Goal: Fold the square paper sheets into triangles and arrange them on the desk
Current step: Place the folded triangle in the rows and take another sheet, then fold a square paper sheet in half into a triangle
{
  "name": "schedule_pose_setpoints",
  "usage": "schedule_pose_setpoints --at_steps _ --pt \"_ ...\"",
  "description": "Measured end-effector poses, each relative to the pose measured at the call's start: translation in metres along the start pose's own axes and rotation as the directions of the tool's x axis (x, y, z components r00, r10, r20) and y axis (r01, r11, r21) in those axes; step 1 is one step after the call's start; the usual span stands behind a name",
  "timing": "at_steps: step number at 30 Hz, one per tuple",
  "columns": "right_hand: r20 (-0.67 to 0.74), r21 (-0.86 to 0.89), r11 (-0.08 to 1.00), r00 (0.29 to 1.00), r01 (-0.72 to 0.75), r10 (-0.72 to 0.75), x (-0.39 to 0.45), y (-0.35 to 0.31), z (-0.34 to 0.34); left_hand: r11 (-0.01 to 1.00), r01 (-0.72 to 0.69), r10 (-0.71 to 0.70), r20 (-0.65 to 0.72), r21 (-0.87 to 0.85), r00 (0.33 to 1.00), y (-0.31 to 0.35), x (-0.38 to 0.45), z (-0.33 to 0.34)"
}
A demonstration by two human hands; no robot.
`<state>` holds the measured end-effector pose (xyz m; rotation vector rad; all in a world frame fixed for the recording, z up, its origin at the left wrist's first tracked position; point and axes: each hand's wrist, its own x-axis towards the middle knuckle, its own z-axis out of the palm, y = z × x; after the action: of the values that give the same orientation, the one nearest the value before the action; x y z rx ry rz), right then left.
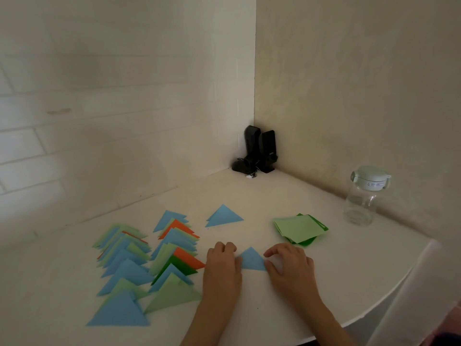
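A small blue paper triangle (252, 260) lies flat on the white desk (262, 315) between my hands. My left hand (222, 263) touches its left corner with curled fingers. My right hand (289, 263) presses its right corner under the thumb, the fingers arched above it. A stack of green square sheets (299, 228) sits behind my right hand. One blue triangle (223, 217) lies alone further back. Two overlapping columns of folded triangles, blue, light green, orange and dark green, fill the left: the left column (122, 275) and the right column (174, 253).
Two black speakers (260, 149) with a tangled cable stand in the wall corner. A clear jar with a pale lid (364, 196) stands at the right by the wall. The desk's curved front edge (389, 303) runs along the right.
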<state>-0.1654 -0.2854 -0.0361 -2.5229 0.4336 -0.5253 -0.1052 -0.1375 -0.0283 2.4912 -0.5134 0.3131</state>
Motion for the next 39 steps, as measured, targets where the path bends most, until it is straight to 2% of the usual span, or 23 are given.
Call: schedule_pose_setpoints --at_steps 4,6,11,13,17,20,23,27,31,36,39 --pt "0.000 -0.005 1.000 1.000 0.017 -0.017 -0.001 0.000 -0.001 0.998 0.067 -0.066 0.083 -0.001 0.994 0.011 -0.003 0.001" --pt "0.006 -0.008 1.000 1.000 0.014 -0.014 -0.002 0.000 -0.001 0.992 0.111 -0.102 0.124 -0.060 0.987 0.010 0.001 0.000" --pt "-0.025 -0.011 1.000 0.999 0.023 -0.023 -0.002 0.001 -0.001 0.974 0.104 -0.068 0.177 -0.202 0.982 0.007 0.004 -0.004" --pt "-0.063 0.024 0.999 0.997 0.039 -0.038 -0.002 -0.001 0.000 0.966 0.096 -0.060 0.152 -0.241 0.987 0.004 0.005 -0.005" --pt "-0.271 0.297 0.954 0.961 0.038 0.046 0.003 0.005 -0.004 0.950 0.097 -0.083 0.061 -0.297 0.995 -0.003 0.020 -0.007" --pt "-0.333 0.215 0.977 0.939 -0.007 0.080 0.012 0.018 -0.015 0.937 0.133 -0.148 -0.021 -0.323 0.989 -0.014 0.040 -0.011" --pt "-0.326 0.105 0.993 0.942 -0.055 0.086 0.026 0.029 -0.020 0.928 0.173 -0.211 -0.083 -0.329 0.974 -0.024 0.064 -0.011" --pt "-0.321 0.020 0.998 0.945 -0.060 0.063 0.037 0.033 -0.019 0.932 0.194 -0.241 -0.123 -0.305 0.963 -0.026 0.092 -0.005" --pt "-0.355 0.022 0.997 0.932 -0.071 0.075 0.039 0.032 -0.019 0.949 0.233 -0.268 -0.155 -0.214 0.951 -0.028 0.103 0.006" --pt "-0.446 0.033 0.999 0.895 -0.016 0.029 0.033 0.033 -0.027 0.956 0.288 -0.293 -0.174 -0.049 0.940 -0.031 0.105 0.014" --pt "-0.513 0.006 0.998 0.857 0.060 -0.049 0.025 0.031 -0.036 0.961 0.275 -0.274 -0.239 -0.027 0.932 -0.029 0.098 0.011"
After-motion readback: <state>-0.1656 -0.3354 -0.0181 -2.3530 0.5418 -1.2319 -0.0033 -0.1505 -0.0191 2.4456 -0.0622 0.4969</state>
